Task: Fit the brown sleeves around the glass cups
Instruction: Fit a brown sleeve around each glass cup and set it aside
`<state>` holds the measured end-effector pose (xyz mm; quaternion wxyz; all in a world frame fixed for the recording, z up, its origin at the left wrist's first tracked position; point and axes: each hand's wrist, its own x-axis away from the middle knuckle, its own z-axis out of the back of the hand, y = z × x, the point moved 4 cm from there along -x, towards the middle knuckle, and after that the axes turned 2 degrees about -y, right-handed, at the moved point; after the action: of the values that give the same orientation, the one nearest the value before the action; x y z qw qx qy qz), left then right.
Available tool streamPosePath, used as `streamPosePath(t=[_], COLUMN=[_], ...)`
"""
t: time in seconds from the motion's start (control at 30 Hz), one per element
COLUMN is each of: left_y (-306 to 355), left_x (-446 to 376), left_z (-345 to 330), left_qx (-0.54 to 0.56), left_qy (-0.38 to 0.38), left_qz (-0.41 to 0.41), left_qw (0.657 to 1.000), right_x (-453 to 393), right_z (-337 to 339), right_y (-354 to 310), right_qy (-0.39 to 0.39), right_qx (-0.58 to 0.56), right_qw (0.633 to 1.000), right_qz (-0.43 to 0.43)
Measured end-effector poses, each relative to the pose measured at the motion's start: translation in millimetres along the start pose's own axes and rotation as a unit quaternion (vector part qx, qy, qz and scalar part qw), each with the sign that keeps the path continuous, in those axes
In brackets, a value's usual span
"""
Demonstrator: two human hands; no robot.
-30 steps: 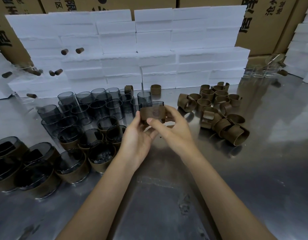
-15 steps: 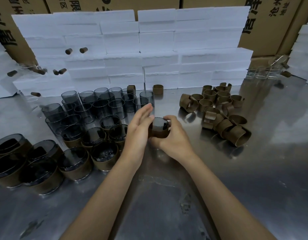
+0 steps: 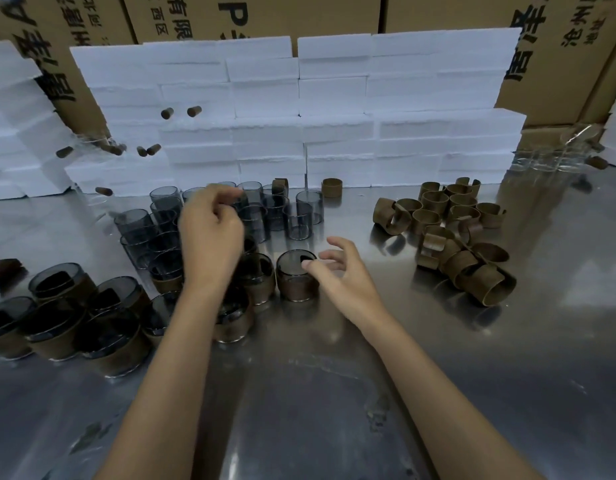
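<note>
Both hands hang over a scuffed, reflective steel tabletop point(image 3: 334, 393). The left hand point(image 3: 211, 237) hovers above the cluster of bare smoky-grey glass cups point(image 3: 275, 213), fingers loosely curled; whether it grips anything I cannot tell. The right hand point(image 3: 341, 275) is spread and relaxed, holding nothing, its fingertips at the rim of a grey glass cup wrapped in a brown sleeve point(image 3: 296, 280), which stands upright on the steel just right of the other sleeved cups point(image 3: 92, 317) grouped at the left. A loose heap of brown curled paper sleeves point(image 3: 451, 237) lies on the right side of the surface, well apart from the cups, and one lone brown sleeve ring point(image 3: 331, 187) sits near the back. Behind the work area rises a wall of stacked white foam blocks point(image 3: 334, 109), with tall printed cardboard cartons point(image 3: 265, 15) behind it. Several clear glass cups point(image 3: 548, 161) stand at the far right corner.
</note>
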<state>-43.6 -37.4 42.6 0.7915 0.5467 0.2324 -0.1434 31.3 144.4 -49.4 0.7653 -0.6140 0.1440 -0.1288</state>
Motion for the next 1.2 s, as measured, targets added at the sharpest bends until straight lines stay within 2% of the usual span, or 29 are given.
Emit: streamPosePath(t=[0.07,0.1,0.2,0.23,0.3,0.47,0.57,0.63,0.73,0.83,0.9,1.0,1.07,1.1,1.2], left_y=[-20,-33,-67,-73,-82,-81,-61,-41,-9,25,41,55,57,56,45], left_x=[-31,-46,-69,-70,-69,-64,-62,-61,-49,-21,2,35,49,53,65], left_z=[17,24,32,32,29,29,28,20,1,-30,-55,-91,-111,-119,-131], left_qx=[-0.129,-0.205,-0.423,-0.459,-0.475,-0.435,-0.395,-0.322,-0.113,0.062,0.165,0.217,0.213,0.192,0.146], left_qy=[0.018,0.003,-0.117,-0.15,-0.176,-0.122,-0.1,-0.112,-0.176,-0.279,-0.34,-0.391,-0.374,-0.359,-0.317], left_qz=[0.043,0.081,0.168,0.174,0.172,0.185,0.127,0.083,0.085,0.091,0.1,0.119,0.132,0.122,0.101], left_qw=[0.99,0.975,0.883,0.858,0.845,0.873,0.904,0.936,0.974,0.954,0.921,0.886,0.893,0.905,0.932], right_x=[0,0,0,0,-1,-1,-1,-1,-2,-4,-4,-1,0,0,-5], right_z=[3,4,5,5,6,9,13,17,25,34,38,46,51,52,53], right_y=[-1,-1,-3,-3,-3,-2,-2,-3,-7,-13,-14,-14,-13,-12,-6], right_qy=[0.004,0.005,0.007,0.007,0.01,0.013,0.024,0.037,0.058,0.056,0.002,-0.099,-0.13,-0.133,-0.072], right_qx=[-0.027,-0.035,-0.048,-0.05,-0.057,-0.085,-0.108,-0.113,-0.134,-0.183,-0.243,-0.345,-0.391,-0.383,-0.281], right_qw=[1.0,0.999,0.999,0.999,0.998,0.996,0.993,0.992,0.988,0.979,0.966,0.931,0.908,0.911,0.955], right_qz=[-0.007,-0.008,-0.009,-0.009,-0.011,-0.02,-0.036,-0.044,-0.05,-0.071,-0.083,-0.063,-0.071,-0.072,-0.067])
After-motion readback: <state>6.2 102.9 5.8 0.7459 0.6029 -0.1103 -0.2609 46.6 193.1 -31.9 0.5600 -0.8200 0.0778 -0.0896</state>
